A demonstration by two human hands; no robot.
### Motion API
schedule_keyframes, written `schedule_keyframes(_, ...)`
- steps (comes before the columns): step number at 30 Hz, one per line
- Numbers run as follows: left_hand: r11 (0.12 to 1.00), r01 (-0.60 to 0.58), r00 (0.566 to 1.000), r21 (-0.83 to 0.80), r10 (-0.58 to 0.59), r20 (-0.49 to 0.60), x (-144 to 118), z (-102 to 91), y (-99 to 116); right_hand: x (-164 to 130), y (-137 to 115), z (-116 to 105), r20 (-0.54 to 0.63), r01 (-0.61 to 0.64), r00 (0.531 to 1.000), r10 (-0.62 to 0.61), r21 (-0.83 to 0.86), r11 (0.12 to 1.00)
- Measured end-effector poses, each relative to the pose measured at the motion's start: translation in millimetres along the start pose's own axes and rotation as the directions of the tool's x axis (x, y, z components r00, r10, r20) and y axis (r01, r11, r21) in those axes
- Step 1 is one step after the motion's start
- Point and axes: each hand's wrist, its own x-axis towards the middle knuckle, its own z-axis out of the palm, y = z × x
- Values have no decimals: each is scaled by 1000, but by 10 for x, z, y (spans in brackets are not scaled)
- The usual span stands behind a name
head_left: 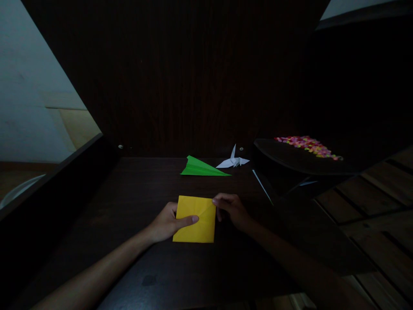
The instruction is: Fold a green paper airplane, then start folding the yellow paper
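Note:
A square of yellow folded paper, with crease lines across its face, is held just above the dark wooden surface. My left hand grips it from the left, thumb lying on top and the other fingers hidden underneath. At its upper right corner, my right hand pinches the edge between thumb and fingertips. Beyond the hands lies a green paper plane, its nose pointing right. A white origami crane rests just behind that nose.
The dark tabletop meets an upright back panel and a low left side board. On a rounded shelf at right lies a row of small pink, red and yellow pieces. A thin white strip lies near the right edge.

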Motion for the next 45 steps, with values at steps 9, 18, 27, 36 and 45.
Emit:
schedule_keyframes(9,1000,-16,1000,9,15,22,8,-24,-14,31,32,22,5,-16,1000,17,-31,999)
schedule_keyframes(18,1000,3,1000,26,-3,-13,8,-11,-4,17,-5,-7,-28,0,1000,-2,-62,998)
schedule_keyframes(27,1000,-2,1000,28,2,-5,14,-20,-8,18,5,-4,-35,-2,999,1,-32,1000)
schedule_keyframes(36,1000,-6,1000,27,6,-16,15,-14,1,22,5,-3,-24,-3,1000,3,-33,999)
schedule_keyframes(45,998,-8,996,-68,2,-88,38,-8,-14,52,60,-5,36,13,999,-12,-7,1000)
